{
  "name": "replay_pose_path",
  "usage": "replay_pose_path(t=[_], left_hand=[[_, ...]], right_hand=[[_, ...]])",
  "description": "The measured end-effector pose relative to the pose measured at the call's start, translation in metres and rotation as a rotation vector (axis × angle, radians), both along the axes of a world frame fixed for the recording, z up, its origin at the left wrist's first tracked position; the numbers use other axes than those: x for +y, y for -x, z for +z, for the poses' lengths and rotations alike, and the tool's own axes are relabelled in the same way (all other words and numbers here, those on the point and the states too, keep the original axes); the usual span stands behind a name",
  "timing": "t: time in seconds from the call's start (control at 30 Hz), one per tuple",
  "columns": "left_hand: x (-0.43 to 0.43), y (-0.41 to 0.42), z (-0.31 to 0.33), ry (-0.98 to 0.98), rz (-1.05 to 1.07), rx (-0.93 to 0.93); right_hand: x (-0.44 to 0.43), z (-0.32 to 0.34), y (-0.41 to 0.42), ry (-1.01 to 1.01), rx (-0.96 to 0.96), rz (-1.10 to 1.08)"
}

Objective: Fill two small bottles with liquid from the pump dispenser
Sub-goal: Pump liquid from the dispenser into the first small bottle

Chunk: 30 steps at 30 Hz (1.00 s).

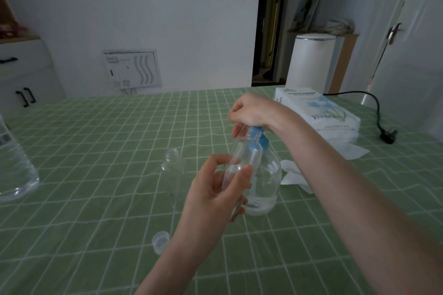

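A clear pump dispenser [266, 182] with a blue pump head stands near the table's middle, a little liquid at its bottom. My right hand [249, 112] comes from above and presses on the blue pump top. My left hand [215, 189] grips a small clear bottle [242, 158], tilted, with its open neck up at the pump's spout. A second small clear bottle [173, 167] stands uncapped just left of them. A small clear cap [160, 242] lies on the cloth by my left wrist.
A green checked cloth [96, 151] covers the table. A large clear water bottle [14, 170] stands at the left edge. A tissue pack [318, 108] and loose tissues [294, 175] lie at the right, with a black cord and plug [387, 137] beyond.
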<state>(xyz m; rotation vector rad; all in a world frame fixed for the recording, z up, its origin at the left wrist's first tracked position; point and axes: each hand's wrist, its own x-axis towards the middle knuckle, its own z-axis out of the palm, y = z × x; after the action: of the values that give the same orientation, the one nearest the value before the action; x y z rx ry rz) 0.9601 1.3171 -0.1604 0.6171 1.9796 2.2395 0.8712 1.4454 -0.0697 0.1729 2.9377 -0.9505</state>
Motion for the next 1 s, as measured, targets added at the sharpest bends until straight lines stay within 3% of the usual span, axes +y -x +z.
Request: replay_pose_path(t=[0.4,1.0], left_hand=[[-0.002,0.000,-0.003,0.027,0.008,-0.011],[-0.003,0.000,-0.003,0.006,-0.003,-0.019]], right_hand=[[0.000,-0.012,0.000,0.093,-0.016,-0.018],[0.001,-0.014,0.003,0.016,-0.036,-0.013]])
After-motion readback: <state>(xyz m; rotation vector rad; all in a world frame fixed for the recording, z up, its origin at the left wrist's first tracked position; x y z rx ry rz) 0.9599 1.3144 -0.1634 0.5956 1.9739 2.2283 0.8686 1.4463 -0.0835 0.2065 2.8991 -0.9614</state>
